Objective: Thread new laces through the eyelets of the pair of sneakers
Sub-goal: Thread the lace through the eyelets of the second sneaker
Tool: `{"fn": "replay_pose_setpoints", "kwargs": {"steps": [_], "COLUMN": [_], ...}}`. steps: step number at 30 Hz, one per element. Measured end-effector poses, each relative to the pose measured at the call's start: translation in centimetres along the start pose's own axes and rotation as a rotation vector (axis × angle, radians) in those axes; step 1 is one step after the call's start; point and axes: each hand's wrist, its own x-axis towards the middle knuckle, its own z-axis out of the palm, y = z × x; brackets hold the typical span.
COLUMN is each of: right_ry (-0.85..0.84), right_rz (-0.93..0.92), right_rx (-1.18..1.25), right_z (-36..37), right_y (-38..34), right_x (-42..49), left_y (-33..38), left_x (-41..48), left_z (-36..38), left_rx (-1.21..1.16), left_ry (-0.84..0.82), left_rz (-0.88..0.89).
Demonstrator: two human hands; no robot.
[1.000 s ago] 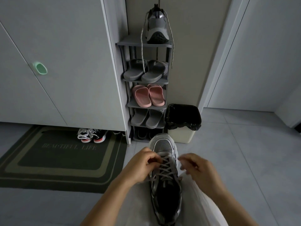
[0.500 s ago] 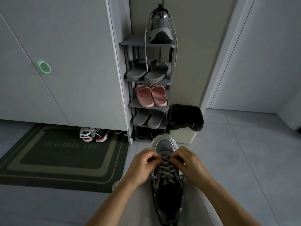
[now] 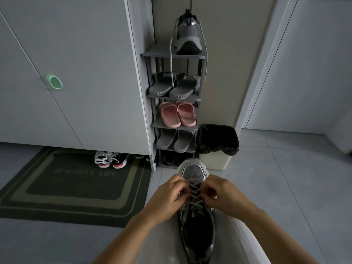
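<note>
L grip [image 3: 170, 196] + R grip [image 3: 225, 195] pinch laces [image 3: 196, 194] | sneaker [image 3: 197, 231] toe-away | tile floor [image 3: 276, 187], shoe rack [image 3: 172, 55] ahead

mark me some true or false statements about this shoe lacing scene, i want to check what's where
1. The left hand and the right hand both pinch the grey laces of the grey and black mesh sneaker on the lap. True.
2. The second grey sneaker lies on the dark green doormat. False: it stands on the top shelf of the grey shoe rack, with its laces hanging down.
3. The pink rubber slippers sit on the rack's third shelf from the top. True.
4. The cream bin lined with a black bag stands to the left of the rack. False: it stands on the floor to the rack's right.
</note>
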Motion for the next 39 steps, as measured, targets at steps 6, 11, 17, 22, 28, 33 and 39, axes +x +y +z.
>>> {"fn": "replay_pose_setpoints", "kwargs": {"steps": [6,11,17,22,28,33,39], "right_ry": [0.081,0.054,-0.071,-0.029,0.025,-0.070,0.064], "right_rz": [0.123,0.179,0.017,0.058,0.222,0.351,0.388], "right_rx": [0.233,0.388,0.182,0.128,0.305,0.353,0.279], "right_z": [1.1,-0.2,-0.8,-0.2,0.1,0.5,1.1], "right_y": [0.3,0.0,-0.4,-0.3,-0.5,-1.3,-1.8], "right_x": [-0.8,-1.5,-1.2,-1.3,-2.5,-3.1,-3.7], "left_y": [-0.5,-0.4,-0.1,0.3,0.0,1.4,2.2], "left_x": [-1.0,-1.2,-1.2,-1.4,-2.5,-3.2,-3.9], "left_z": [1.1,0.2,-0.4,-0.3,0.1,0.5,1.2], "left_rx": [-0.180,-0.255,-0.055,-0.056,-0.232,-0.338,-0.306], "left_ry": [0.131,0.096,-0.092,-0.015,0.015,-0.001,0.110], "left_rz": [-0.084,-0.068,0.024,0.034,-0.107,-0.260,-0.278]}}
